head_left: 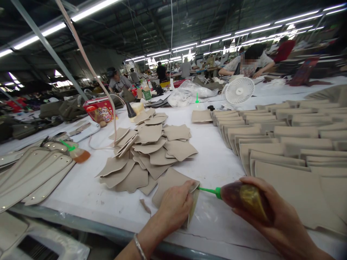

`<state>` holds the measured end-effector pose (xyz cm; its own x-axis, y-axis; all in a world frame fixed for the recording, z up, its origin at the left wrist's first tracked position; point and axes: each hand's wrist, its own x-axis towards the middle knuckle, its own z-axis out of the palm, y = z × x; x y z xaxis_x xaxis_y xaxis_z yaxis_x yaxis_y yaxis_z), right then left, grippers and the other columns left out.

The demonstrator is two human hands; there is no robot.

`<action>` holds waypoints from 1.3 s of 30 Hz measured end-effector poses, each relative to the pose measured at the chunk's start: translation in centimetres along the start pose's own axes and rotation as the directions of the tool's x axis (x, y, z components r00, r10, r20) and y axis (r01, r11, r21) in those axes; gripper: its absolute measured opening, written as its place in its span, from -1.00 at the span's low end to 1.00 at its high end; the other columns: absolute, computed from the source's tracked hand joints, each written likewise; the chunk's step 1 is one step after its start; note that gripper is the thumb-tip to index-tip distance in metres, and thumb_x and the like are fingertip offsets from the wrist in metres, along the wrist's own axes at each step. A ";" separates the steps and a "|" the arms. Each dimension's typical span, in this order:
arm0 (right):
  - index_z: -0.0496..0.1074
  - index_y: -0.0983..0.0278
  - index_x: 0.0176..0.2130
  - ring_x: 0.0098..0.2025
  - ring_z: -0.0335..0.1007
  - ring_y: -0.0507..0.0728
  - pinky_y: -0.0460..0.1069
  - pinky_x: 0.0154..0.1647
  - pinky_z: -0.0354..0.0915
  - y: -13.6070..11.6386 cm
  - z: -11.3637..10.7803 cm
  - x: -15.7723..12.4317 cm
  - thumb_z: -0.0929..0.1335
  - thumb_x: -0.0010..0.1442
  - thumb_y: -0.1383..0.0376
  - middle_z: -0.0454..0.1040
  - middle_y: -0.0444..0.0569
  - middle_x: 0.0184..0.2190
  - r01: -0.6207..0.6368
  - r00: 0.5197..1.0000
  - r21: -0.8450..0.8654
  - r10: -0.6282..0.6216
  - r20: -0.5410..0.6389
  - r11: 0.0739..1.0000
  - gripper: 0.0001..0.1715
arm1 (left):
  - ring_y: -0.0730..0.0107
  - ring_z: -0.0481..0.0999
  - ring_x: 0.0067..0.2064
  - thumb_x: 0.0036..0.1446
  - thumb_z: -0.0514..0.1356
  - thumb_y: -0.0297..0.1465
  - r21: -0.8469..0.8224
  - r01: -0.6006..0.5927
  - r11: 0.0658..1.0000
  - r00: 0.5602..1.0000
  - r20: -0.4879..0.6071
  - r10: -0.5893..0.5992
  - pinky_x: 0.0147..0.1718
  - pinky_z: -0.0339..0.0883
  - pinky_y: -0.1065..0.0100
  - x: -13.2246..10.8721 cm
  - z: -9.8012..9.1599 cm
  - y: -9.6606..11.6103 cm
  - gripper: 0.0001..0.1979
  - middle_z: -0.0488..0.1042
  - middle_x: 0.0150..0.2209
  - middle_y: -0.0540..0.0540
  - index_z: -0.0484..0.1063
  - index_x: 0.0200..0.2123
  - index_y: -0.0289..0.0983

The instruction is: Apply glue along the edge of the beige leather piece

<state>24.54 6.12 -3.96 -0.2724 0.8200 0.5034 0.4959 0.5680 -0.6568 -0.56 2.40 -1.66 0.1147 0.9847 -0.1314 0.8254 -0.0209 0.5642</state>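
Note:
My left hand [176,204], with a silver bangle on its wrist, is closed on a beige leather piece [169,180] at the table's front. The piece's right edge is lifted and partly hidden by my fingers. My right hand [267,213] wraps round a glue bottle [244,198] of amber liquid, tilted on its side. Its green nozzle [208,190] points left, and the tip meets the piece's edge beside my left fingers. Just behind lies a loose heap of beige leather pieces [149,144].
Rows of folded beige pieces [287,144] cover the right side. A second glue bottle [80,155] lies at left by long panels [40,169]. Farther back are a white fan [240,90], a red box [100,108] and a hanging hose [89,61]. A co-worker [249,63] leans over the table.

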 end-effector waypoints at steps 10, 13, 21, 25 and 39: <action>0.24 0.08 0.10 -0.17 0.44 0.21 -0.01 -0.09 0.41 -0.4 -0.3 -0.6 0.39 0.28 0.05 0.38 -0.06 -0.05 0.080 0.997 -0.098 -0.080 0.001 0.992 -0.52 | -0.04 0.56 -0.06 0.25 -0.06 -0.47 0.015 -0.004 1.000 1.000 0.008 0.003 -0.06 0.40 0.06 0.1 0.2 0.0 -0.51 0.56 -0.06 -0.19 0.36 0.20 -0.22; 0.26 0.07 0.09 -0.21 0.47 0.22 0.03 -0.11 0.44 -0.1 -0.3 -1.0 0.39 0.25 -0.03 0.40 -0.07 -0.08 0.060 0.998 -0.119 -0.061 -0.001 0.991 -0.49 | -0.04 0.56 -0.07 0.24 -0.06 -0.47 0.010 -0.006 1.000 1.000 0.002 0.006 -0.05 0.39 0.06 0.1 0.2 -0.1 -0.50 0.56 -0.06 -0.19 0.36 0.21 -0.22; 0.27 0.06 0.09 -0.13 0.44 0.26 0.07 -0.05 0.39 -0.1 0.2 -0.8 0.39 0.24 -0.01 0.40 -0.07 -0.03 -0.026 0.999 -0.083 0.022 -0.050 0.996 -0.50 | -0.01 0.56 -0.07 0.23 -0.05 -0.48 -0.001 0.006 1.000 1.000 -0.008 -0.006 -0.05 0.39 0.12 0.1 0.0 0.0 -0.51 0.58 -0.10 -0.16 0.38 0.18 -0.20; 0.28 0.04 0.07 -0.17 0.44 0.25 0.07 -0.10 0.39 -0.6 0.1 -1.2 0.39 0.23 -0.07 0.41 -0.10 -0.06 -0.096 0.995 -0.062 0.094 -0.044 0.993 -0.49 | -0.02 0.57 -0.11 0.21 -0.04 -0.48 -0.013 -0.007 1.000 1.000 -0.019 0.006 -0.07 0.39 0.09 0.1 0.2 -0.3 -0.50 0.59 -0.14 -0.16 0.39 0.18 -0.18; 0.27 0.03 0.06 -0.09 0.41 0.29 0.10 -0.05 0.32 -1.4 0.5 -1.4 0.37 0.17 -0.14 0.41 -0.12 -0.04 -0.335 0.941 0.092 0.338 -0.018 0.938 -0.43 | 0.00 0.57 -0.09 0.21 -0.04 -0.47 -0.032 0.007 0.999 0.999 -0.035 -0.008 -0.05 0.39 0.12 0.1 0.4 -0.2 -0.50 0.58 -0.11 -0.16 0.39 0.18 -0.19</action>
<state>23.79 4.16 -4.03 -0.0734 0.9623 0.2620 0.4800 0.2643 -0.8365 -0.51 2.45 -2.08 0.0887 0.9903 -0.1074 0.8079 -0.0085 0.5892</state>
